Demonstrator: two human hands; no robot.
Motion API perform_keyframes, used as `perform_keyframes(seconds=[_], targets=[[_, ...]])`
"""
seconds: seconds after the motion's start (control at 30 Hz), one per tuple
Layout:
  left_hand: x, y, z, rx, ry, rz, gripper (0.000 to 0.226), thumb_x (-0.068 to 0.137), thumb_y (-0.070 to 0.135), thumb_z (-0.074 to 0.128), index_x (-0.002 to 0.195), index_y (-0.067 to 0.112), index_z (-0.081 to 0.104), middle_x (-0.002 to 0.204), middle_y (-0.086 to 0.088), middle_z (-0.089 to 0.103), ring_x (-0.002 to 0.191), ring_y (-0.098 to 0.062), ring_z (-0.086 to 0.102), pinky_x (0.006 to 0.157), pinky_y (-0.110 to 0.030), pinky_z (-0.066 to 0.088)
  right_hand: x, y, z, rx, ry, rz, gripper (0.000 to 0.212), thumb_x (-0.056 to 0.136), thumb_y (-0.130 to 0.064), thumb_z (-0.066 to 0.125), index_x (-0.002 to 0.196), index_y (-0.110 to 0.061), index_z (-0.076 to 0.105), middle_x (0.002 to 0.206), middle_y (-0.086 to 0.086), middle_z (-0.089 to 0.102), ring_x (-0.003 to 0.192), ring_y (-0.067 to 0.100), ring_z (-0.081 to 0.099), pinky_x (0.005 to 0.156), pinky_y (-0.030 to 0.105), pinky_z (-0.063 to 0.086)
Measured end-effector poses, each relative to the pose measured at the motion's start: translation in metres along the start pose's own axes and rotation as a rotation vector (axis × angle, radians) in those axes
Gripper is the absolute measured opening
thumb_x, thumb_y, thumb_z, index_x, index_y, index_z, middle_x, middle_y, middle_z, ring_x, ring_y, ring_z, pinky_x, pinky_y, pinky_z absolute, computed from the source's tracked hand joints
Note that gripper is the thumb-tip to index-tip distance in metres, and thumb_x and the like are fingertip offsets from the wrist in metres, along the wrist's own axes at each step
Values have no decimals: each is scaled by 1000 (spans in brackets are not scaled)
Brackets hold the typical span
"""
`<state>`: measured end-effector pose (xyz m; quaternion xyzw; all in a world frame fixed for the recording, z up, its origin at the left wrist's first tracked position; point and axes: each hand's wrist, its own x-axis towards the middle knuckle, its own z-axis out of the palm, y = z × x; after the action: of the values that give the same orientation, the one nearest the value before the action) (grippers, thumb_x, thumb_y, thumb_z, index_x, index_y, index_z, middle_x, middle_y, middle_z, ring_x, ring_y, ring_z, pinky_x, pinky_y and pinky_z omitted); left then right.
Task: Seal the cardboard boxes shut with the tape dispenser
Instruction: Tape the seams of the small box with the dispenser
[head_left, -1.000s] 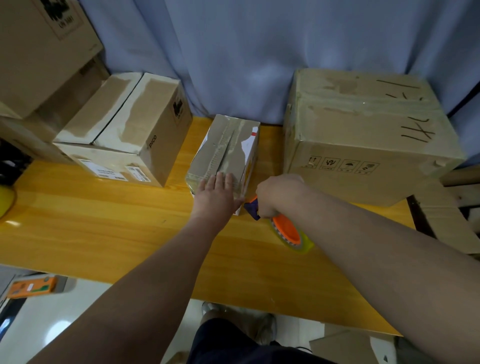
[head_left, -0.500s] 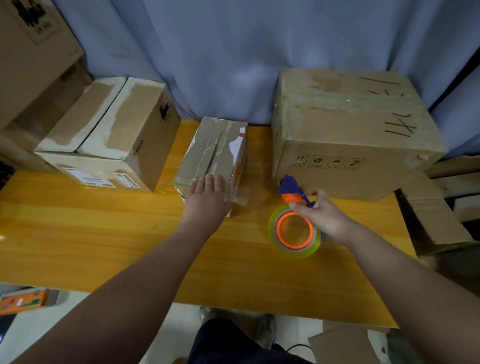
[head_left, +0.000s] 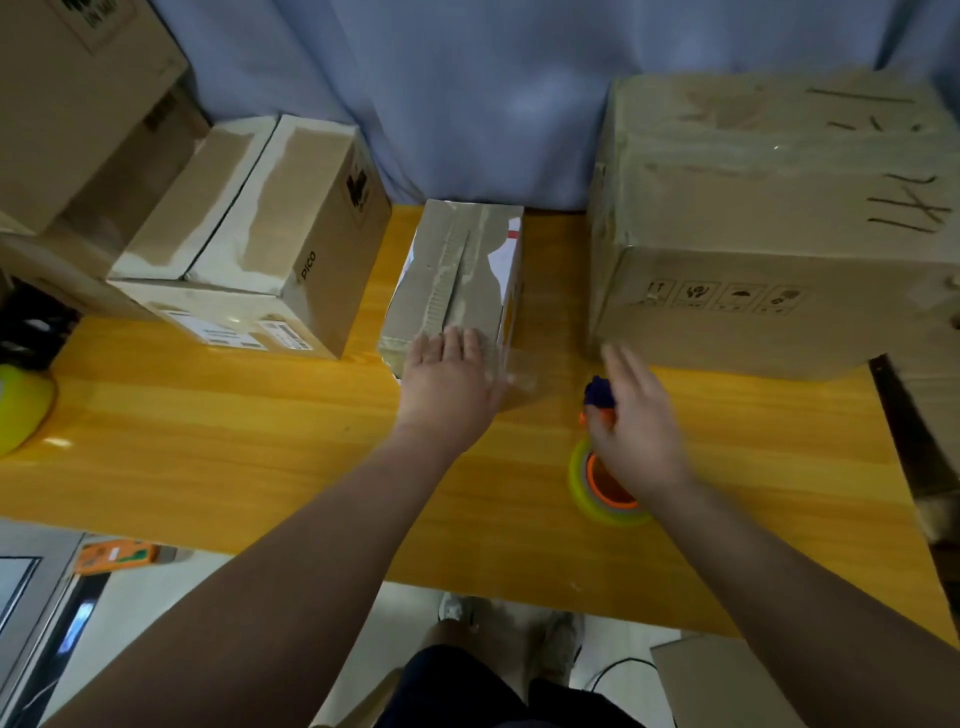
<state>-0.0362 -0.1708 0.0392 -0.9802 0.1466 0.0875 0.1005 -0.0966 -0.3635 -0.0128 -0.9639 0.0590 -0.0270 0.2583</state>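
Hands — left hand (head_left: 447, 387) flat on small box (head_left: 457, 270) | right hand (head_left: 636, 431) spread open over tape dispenser (head_left: 592, 486)

Small taped brown cardboard box (head_left: 457, 270), long axis pointing away, clear tape tail (head_left: 522, 371) sticking off near-right corner. Orange-blue tape dispenser (head_left: 602, 486) lying flat just right.

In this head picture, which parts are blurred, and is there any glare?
Head view: the right hand is smeared with motion blur over the tape dispenser; the left hand is only slightly soft. Also head view: a small white glare spot lies on the table near its left end.
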Motion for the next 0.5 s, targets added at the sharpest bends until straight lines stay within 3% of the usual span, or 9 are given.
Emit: perform_keyframes(seconds=[0.07, 0.13, 0.3, 0.4, 0.5], targets=[[2, 0, -2, 8, -7, 7, 73, 98, 56, 21, 149, 4, 19, 153, -16, 30, 139, -29, 32, 118, -43, 15, 2, -34, 1, -91, 61, -273, 75, 87, -22, 64, 150, -11, 25, 156, 10, 25, 143, 25, 23, 117, 39, 13], [2, 0, -5, 32, -22, 15, 73, 98, 55, 22, 148, 3, 21, 151, -18, 33, 137, -30, 35, 116, -43, 17, 8, -54, 15, -223, 108, -381, 74, 82, -21, 70, 145, -4, 36, 151, 14, 36, 139, 29, 33, 115, 47, 17], [6, -3, -16, 61, -45, 58, 63, 98, 47, 28, 141, 1, 33, 139, -19, 46, 123, -31, 50, 105, -43, 33, 21, -71, 41, -307, 259, -309, 47, 81, -18, 73, 124, -3, 62, 131, 14, 59, 126, 35, 52, 107, 60, 25], [8, -13, -15, -53, -54, 87, 57, 96, 42, 32, 137, 5, 40, 139, -14, 46, 123, -28, 49, 95, -41, 39, 22, -76, 45, -328, 353, -353, 39, 81, -20, 67, 117, -4, 67, 125, 10, 64, 122, 35, 55, 106, 61, 26], [8, -34, -14, -204, -21, 126, 57, 93, 47, 39, 136, 9, 44, 140, -10, 47, 126, -27, 46, 98, -41, 39, 20, -85, 48, -321, 438, -376, 33, 87, -22, 55, 111, -6, 71, 119, 8, 68, 117, 33, 59, 106, 59, 30]])
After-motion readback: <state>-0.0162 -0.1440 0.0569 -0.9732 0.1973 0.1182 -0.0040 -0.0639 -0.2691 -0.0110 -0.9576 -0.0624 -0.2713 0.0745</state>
